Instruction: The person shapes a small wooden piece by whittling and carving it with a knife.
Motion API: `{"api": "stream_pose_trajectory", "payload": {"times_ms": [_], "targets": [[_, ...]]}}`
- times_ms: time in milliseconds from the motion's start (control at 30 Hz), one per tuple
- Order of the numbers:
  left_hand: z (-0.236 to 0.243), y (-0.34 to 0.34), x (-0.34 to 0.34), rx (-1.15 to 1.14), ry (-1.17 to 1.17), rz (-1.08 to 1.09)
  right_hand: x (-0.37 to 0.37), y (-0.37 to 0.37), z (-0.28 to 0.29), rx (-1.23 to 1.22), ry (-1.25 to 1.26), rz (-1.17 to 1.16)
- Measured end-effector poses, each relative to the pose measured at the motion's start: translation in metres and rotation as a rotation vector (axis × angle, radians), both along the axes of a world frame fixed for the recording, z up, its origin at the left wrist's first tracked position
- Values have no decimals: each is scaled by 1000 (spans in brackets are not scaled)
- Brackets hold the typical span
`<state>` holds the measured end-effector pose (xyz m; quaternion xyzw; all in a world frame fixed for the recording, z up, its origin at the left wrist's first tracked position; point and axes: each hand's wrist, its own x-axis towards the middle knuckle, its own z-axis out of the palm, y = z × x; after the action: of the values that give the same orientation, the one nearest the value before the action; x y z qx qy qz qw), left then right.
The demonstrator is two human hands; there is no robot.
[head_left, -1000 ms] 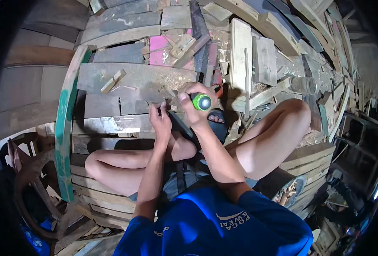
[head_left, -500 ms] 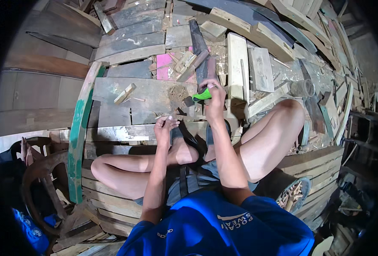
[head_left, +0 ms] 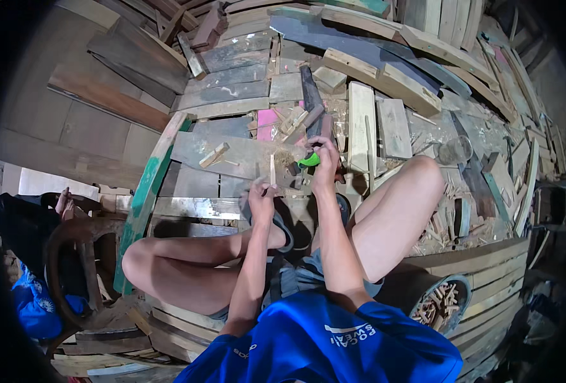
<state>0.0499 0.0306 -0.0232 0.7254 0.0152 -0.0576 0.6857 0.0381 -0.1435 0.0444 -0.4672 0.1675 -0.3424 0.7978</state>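
Note:
My left hand [head_left: 260,199] pinches a thin pale wooden stick [head_left: 272,170], which points up and away from me. To its right, my right hand [head_left: 324,165] is closed round a tool with a bright green handle [head_left: 308,160]. A dark end sticks out of the handle on the left; the blade is too hidden to tell its kind. Just beyond the right hand stands a reddish-brown wood block [head_left: 326,125]. Sawdust [head_left: 283,157] and a pile of wood offcuts [head_left: 294,124] lie ahead of my hands, on worn planks.
A plank with green paint [head_left: 148,195] runs along my left. At my right hip sits a bucket [head_left: 467,297] of small wooden sticks. A glass jar [head_left: 455,150] stands beyond my right knee. Long boards [head_left: 417,89] lie at the far right, and a wooden chair frame [head_left: 56,255] is at the left.
My left hand has turned, and the stick in it now stands out lengthwise, away from me. My right hand keeps the green-handled tool. The whole view has shifted slightly.

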Motion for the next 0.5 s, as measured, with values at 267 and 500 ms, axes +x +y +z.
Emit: {"api": "stream_pose_trajectory", "payload": {"times_ms": [267, 500], "targets": [[33, -20, -17, -142, 224, -70, -5, 6, -10, 23, -4, 66], [33, -7, -10, -368, 467, -190, -16, 27, -1, -235, 84, 66]]}}
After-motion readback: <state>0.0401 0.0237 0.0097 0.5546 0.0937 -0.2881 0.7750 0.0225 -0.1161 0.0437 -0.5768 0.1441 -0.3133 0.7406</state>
